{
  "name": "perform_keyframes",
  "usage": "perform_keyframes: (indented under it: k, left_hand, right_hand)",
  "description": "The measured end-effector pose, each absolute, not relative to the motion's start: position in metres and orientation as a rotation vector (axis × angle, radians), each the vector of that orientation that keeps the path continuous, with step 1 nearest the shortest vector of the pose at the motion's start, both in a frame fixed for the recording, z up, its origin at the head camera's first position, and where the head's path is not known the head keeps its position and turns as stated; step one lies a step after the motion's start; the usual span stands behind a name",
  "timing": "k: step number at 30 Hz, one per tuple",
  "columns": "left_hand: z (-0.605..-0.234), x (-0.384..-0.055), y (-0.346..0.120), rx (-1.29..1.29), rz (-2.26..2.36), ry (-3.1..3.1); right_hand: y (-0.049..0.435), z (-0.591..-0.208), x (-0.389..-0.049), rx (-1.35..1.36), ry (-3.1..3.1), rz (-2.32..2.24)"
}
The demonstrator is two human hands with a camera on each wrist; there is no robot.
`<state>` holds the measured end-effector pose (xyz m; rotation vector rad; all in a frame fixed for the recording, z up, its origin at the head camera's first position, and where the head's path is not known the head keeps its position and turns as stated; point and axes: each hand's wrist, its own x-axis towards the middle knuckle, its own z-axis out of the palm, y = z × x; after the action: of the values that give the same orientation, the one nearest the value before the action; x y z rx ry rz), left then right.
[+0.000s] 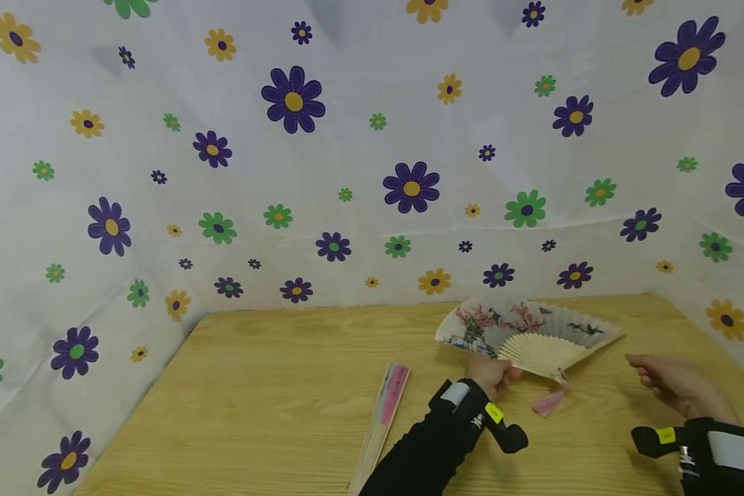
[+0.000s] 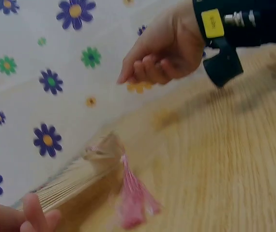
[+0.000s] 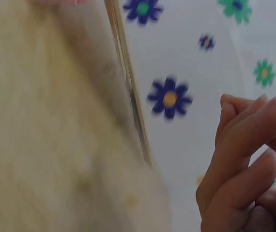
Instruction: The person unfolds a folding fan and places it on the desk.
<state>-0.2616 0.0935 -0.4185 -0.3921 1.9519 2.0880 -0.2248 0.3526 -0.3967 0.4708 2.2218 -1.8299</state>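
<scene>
An unfolded folding fan (image 1: 552, 348), with painted blossoms and pale wooden ribs, stands spread over the right half of the wooden table. My left hand (image 1: 488, 373) pinches its left end rib; in the left wrist view its fingers (image 2: 36, 217) appear at the ribs' edge. A pink tassel (image 1: 550, 401) hangs from the fan's pivot, trailing on the tabletop. Apart from the fan's right end, my right hand (image 1: 678, 386) hovers over the table. Its fingers are loosely bent with nothing between them, as the right wrist view also shows. The fan's outer rib (image 3: 137, 113) lies beside that hand there.
A second, folded fan (image 1: 384, 413) with a pink and pale blue panel lies left of my left forearm. White cloth (image 1: 347, 151) printed with flowers rises behind the table (image 1: 254, 386) and along both sides.
</scene>
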Motion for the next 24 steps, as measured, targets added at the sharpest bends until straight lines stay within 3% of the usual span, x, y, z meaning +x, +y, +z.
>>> perform_keyframes:
  k: [10,14,18,24]
  left_hand:
    - [-0.472,-0.301,0.102,-0.38,1.941,1.865]
    - [-0.444,-0.285,0.084,-0.335,1.851,1.973]
    - [-0.408,-0.267,0.05,-0.126,1.767,2.132]
    - [-0.347,-0.253,-0.047,0.263,1.777,2.439]
  right_hand:
    - [0.364,-0.397,-0.222,0.674,2.326,-1.798]
    - [0.353,-0.386,-0.221,0.585,2.467,-1.669]
    - [0.33,-0.373,-0.216,0.409,2.659,-1.537]
    - [0.237,-0.343,-0.204,-0.037,2.813,-1.389]
